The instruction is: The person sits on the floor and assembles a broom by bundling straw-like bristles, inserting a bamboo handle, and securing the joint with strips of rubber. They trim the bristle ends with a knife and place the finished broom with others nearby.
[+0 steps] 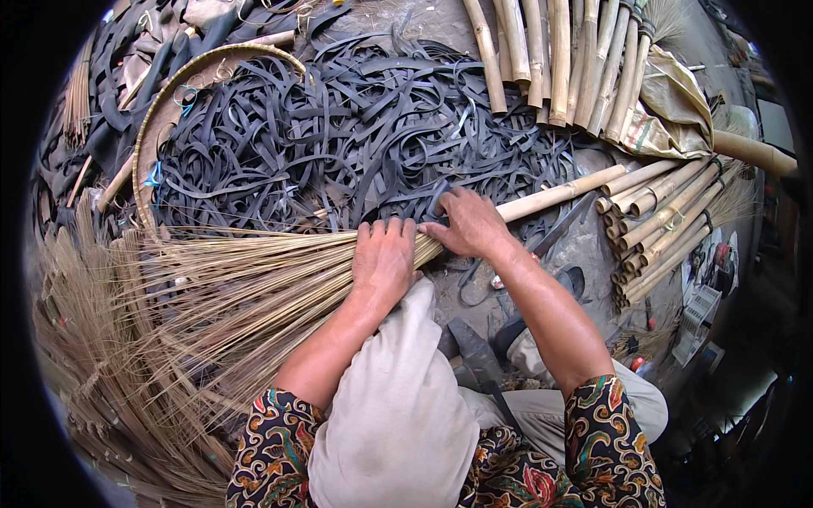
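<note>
Straw-coloured broom bristles (pixel 220 288) fan out – bamboo handle (pixel 559 193) pale, straight

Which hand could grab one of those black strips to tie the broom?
Probably the right hand: it lies where the broom bristles meet the bamboo handle, closest to the black strips. The left hand presses the bristles down.

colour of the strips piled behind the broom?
Dark grey to black, flat strips in a loose tangled heap; the head view shows them clearly.
</note>
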